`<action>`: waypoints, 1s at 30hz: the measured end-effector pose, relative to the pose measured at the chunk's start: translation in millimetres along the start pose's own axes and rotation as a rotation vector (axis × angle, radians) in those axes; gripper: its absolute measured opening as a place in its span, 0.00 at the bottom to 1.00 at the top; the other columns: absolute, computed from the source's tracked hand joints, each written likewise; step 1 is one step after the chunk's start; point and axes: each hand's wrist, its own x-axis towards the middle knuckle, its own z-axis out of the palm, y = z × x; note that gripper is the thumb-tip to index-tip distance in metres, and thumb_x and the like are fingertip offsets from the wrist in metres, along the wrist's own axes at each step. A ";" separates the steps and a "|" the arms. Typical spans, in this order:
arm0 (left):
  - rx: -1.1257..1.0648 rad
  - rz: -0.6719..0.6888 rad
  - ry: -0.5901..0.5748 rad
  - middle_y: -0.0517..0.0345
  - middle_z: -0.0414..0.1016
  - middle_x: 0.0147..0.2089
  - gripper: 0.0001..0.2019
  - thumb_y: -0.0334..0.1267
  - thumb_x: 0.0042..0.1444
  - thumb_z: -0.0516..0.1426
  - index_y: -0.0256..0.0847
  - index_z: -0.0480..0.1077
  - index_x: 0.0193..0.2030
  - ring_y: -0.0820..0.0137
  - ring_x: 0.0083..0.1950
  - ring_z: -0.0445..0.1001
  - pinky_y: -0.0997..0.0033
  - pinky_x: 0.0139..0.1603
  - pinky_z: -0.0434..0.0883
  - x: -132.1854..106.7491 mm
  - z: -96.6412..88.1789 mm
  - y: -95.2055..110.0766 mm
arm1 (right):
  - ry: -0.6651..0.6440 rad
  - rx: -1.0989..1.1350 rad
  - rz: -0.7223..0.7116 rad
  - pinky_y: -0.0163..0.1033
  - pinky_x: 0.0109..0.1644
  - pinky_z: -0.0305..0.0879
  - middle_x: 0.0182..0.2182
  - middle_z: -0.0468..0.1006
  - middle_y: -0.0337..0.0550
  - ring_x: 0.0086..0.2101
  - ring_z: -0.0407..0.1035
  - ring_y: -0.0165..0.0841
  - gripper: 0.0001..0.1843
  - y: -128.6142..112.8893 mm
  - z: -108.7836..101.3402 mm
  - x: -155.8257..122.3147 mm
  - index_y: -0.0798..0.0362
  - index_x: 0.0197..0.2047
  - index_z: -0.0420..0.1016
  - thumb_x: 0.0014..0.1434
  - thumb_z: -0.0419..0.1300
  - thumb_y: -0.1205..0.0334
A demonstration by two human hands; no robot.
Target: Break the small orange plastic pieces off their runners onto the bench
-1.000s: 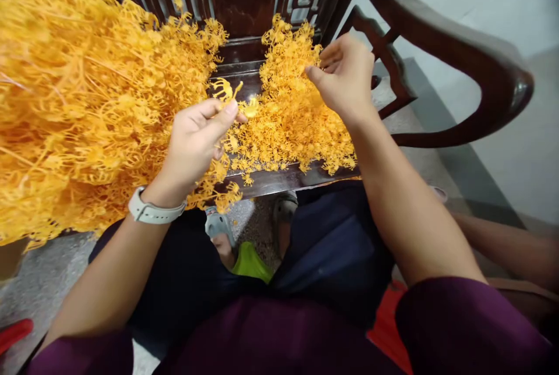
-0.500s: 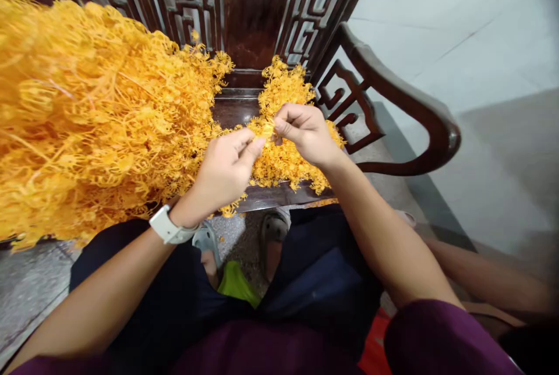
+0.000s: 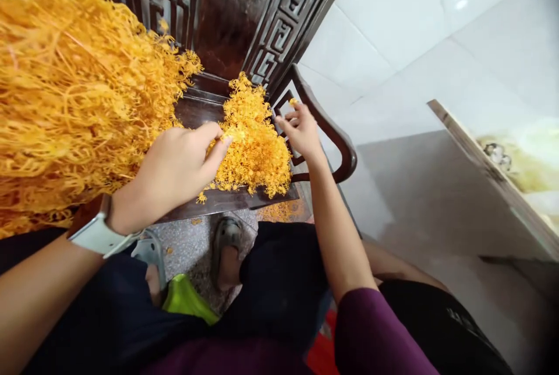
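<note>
My left hand [image 3: 174,168], with a pale watch [image 3: 102,235] on its wrist, is closed in a pinch on an orange-yellow plastic flower piece [image 3: 229,133]. It is held over the near side of a small pile of similar pieces [image 3: 255,154] on a dark wooden bench [image 3: 218,200]. To the right of that pile, my right hand [image 3: 301,130] is raised near the bench's armrest, thumb and fingers apart. A small orange bit [image 3: 294,102] shows at its fingertips; whether the fingers grip it is unclear.
A large heap of orange-yellow plastic flowers [image 3: 78,101] covers the bench's left side. A curved armrest [image 3: 345,154] bounds the right. Orange bits [image 3: 279,211] lie on the floor below. Another person's leg in black [image 3: 437,317] is at lower right, beneath a wooden-edged surface [image 3: 489,165].
My hands have moved apart: the right has lifted away toward the armrest, its fingers loosening, while the left keeps its pinch. The view has swung right, bringing in the wooden-edged surface.
</note>
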 end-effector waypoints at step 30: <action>-0.096 -0.019 0.009 0.65 0.61 0.26 0.17 0.45 0.71 0.61 0.37 0.70 0.32 0.78 0.25 0.54 0.66 0.30 0.52 2.9 14.4 -22.1 | -1.104 -0.038 0.502 0.50 0.53 0.79 0.52 0.80 0.50 0.49 0.78 0.40 0.16 -92.6 249.7 -374.6 0.56 0.57 0.78 0.72 0.65 0.55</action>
